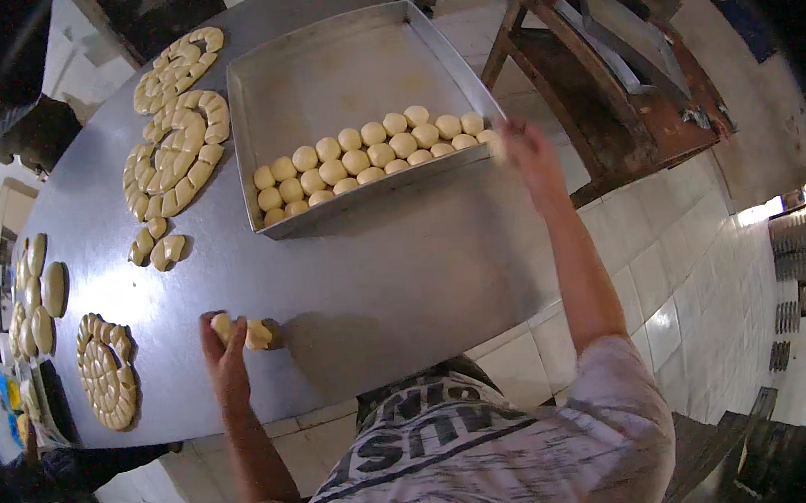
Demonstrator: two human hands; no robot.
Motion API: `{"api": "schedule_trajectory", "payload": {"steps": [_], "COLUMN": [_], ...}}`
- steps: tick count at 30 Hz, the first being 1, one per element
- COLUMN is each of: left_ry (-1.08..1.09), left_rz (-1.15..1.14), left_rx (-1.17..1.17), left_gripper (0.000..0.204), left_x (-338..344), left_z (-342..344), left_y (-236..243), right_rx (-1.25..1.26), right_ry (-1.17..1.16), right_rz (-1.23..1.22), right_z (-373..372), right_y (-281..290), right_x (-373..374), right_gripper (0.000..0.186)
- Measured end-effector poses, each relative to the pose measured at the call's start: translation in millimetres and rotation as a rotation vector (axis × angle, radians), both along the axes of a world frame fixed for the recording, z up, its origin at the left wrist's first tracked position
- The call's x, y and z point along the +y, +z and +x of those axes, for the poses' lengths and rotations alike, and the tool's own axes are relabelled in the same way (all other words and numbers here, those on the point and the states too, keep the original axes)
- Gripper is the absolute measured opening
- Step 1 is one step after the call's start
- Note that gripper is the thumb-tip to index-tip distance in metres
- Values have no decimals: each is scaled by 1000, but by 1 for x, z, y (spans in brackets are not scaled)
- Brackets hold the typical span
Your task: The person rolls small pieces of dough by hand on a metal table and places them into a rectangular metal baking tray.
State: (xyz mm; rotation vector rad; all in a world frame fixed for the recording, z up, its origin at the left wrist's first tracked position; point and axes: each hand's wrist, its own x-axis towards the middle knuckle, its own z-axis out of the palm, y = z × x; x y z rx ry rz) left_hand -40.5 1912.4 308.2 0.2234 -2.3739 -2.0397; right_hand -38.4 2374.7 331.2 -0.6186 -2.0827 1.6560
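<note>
My left hand (226, 355) is closed around a small piece of dough (221, 326) low over the metal table. A second dough piece (258, 334) sits right against its fingertips. My right hand (529, 154) is at the right front corner of a large square metal tray (353, 77), slightly blurred. Its fingers pinch a pale dough ball (497, 149) beside the tray wall. Inside the tray, smooth round dough balls (379, 154) stand in close rows along the near side; the far part shows bare metal.
Cut dough pieces lie in coils on the table (405, 279): a large coil (172, 155) left of the tray and a smaller coil (108, 373) near the left edge. Oval dough pieces (40, 296) lie farther left. A wooden stand (597, 79) is beyond the right side.
</note>
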Motion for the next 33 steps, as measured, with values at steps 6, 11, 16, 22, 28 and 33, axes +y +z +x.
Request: {"api": "schedule_trajectory", "payload": {"steps": [6,11,16,22,28,33], "left_ry": [-134,-590,-908,171,-7,-193], "left_rz": [171,-61,39,-1126,-820,-778], "left_rx": [-177,177,-279,412,183,342], "left_gripper": [18,33,29,33,53,37], "left_x": [74,64,45,-158,-138,-118], "left_z": [-8,-5,-15,-164,-217,-212], "left_y": [4,-9,5,-72,-81,-79], "right_rx": [-385,194,-147,-153,4,-199], "right_ry": [254,315,649,121,354,-116], "right_rz": [872,480,190,1296,962,1033], "right_z": [-129,-38,76,49,83,29], "right_y": [-30,-13,-34,-65,-80,-77], "right_x": [31,-115,-186,-138,-182,-77], "right_gripper": [34,40,30,28,24,21]}}
